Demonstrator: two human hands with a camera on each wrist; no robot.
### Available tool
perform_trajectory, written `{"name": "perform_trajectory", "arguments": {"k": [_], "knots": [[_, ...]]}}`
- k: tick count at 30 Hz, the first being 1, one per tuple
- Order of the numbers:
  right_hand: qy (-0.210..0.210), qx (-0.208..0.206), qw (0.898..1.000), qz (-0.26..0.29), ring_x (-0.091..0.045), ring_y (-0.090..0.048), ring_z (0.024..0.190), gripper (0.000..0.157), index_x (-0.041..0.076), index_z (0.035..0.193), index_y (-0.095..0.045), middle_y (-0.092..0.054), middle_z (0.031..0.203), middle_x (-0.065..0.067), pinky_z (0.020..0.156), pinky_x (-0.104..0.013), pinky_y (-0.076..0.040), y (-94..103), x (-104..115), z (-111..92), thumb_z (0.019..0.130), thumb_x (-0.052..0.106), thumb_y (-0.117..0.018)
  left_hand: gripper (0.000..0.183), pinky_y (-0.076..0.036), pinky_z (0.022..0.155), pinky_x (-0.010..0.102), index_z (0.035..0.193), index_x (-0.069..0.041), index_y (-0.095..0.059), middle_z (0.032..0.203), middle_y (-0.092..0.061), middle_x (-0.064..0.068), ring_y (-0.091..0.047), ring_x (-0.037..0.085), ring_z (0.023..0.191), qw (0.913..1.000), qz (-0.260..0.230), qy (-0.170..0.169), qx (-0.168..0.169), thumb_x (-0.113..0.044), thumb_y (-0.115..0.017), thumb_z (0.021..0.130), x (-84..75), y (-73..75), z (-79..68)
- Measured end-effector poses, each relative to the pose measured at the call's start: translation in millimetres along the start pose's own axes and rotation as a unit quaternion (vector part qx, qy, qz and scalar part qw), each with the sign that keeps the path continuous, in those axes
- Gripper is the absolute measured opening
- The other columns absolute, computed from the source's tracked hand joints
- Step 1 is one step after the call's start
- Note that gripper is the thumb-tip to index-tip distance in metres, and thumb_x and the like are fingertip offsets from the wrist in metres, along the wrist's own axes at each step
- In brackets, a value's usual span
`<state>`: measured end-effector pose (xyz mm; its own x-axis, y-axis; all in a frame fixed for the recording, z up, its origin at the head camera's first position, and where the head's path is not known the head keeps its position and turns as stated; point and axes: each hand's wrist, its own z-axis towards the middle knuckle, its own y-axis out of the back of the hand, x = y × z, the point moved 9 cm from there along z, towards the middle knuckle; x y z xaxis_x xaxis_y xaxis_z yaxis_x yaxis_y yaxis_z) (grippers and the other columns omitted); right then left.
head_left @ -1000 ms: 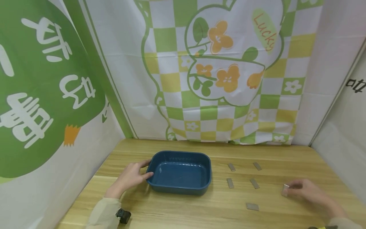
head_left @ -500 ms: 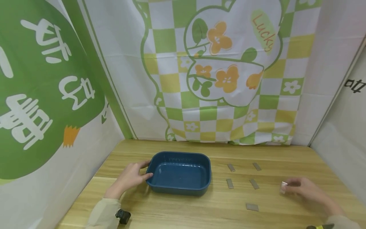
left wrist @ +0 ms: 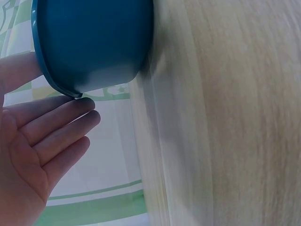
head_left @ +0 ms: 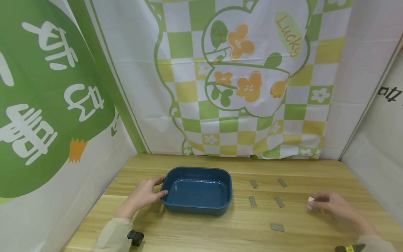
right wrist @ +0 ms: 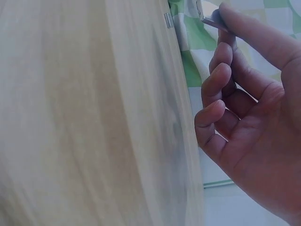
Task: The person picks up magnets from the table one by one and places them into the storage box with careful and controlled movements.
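Observation:
A dark blue plastic basin stands on the table, with nothing visible inside. My left hand grips its left end, thumb over the rim and the other fingers along the outer wall; the left wrist view shows the basin's side close up. On the right, my right hand pinches a small flat silvery rectangular piece between thumb and index finger. Seen from the right wrist, that piece is held at the fingertips above the table, while the other fingers curl loosely.
Several similar grey rectangular pieces lie between basin and right hand, among them one at the back, one in the middle and one nearest the front. A patterned curtain hangs behind the wooden table.
My right hand has moved slightly left and away from me, carrying the silvery piece. The left hand and the basin stay as they were.

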<state>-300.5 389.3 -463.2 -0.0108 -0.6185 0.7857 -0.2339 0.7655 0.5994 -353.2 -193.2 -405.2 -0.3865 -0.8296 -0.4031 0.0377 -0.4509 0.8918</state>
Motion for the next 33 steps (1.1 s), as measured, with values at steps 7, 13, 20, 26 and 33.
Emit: {"name": "perform_trajectory", "arguments": {"k": [7, 13, 20, 26, 33], "knots": [[-0.002, -0.018, 1.000, -0.026, -0.010, -0.058, 0.090, 0.056, -0.012, 0.125, -0.050, -0.063, 0.112, -0.015, 0.073, -0.030, -0.053, 1.2, 7.9, 0.4, 0.090, 0.030, -0.063, 0.056, -0.047, 0.096, 0.051, 0.131, -0.001, -0.055, 0.125, -0.062, 0.019, -0.060, 0.036, 0.114, 1.0000, -0.006, -0.004, 0.001, -0.029, -0.071, 0.085, -0.3, -0.2, -0.2], [0.019, -0.016, 0.999, -0.041, -0.011, -0.059, 0.091, 0.051, -0.010, 0.124, -0.052, -0.064, 0.110, -0.015, 0.073, -0.031, -0.054, -0.9, 18.0, 3.7, 0.091, 0.028, -0.061, 0.056, -0.047, 0.096, 0.051, 0.131, -0.003, -0.056, 0.125, -0.062, 0.017, -0.060, 0.035, 0.114, 1.0000, -0.005, 0.000, -0.002, -0.030, -0.071, 0.085, 2.2, -0.9, 0.6], [0.019, -0.008, 0.999, -0.045, -0.021, -0.061, 0.097, 0.054, -0.011, 0.125, -0.051, -0.064, 0.113, -0.018, 0.075, -0.033, -0.055, -3.7, 28.0, 8.1, 0.091, 0.030, -0.061, 0.056, -0.047, 0.096, 0.050, 0.130, -0.003, -0.056, 0.124, -0.063, 0.016, -0.060, 0.035, 0.114, 1.0000, -0.003, -0.001, -0.004, -0.031, -0.071, 0.084, 2.5, -0.4, 1.1], [0.033, -0.017, 0.996, -0.083, -0.031, -0.061, 0.103, 0.054, -0.011, 0.123, -0.054, -0.064, 0.113, -0.019, 0.082, -0.044, -0.054, -6.5, 39.4, 12.8, 0.091, 0.032, -0.061, 0.056, -0.047, 0.096, 0.050, 0.131, -0.003, -0.056, 0.125, -0.063, 0.016, -0.060, 0.034, 0.114, 1.0000, -0.005, 0.000, -0.002, -0.030, -0.071, 0.084, 3.1, -0.7, 0.7], [0.045, -0.018, 0.995, -0.091, -0.031, -0.059, 0.104, 0.051, -0.009, 0.120, -0.057, -0.065, 0.112, -0.015, 0.087, -0.049, -0.050, -13.3, 48.9, 21.8, 0.090, 0.032, -0.062, 0.055, -0.048, 0.095, 0.051, 0.131, -0.004, -0.056, 0.124, -0.063, 0.016, -0.060, 0.034, 0.114, 1.0000, -0.005, -0.003, -0.003, -0.030, -0.071, 0.084, 3.4, -1.0, 0.7]]}}
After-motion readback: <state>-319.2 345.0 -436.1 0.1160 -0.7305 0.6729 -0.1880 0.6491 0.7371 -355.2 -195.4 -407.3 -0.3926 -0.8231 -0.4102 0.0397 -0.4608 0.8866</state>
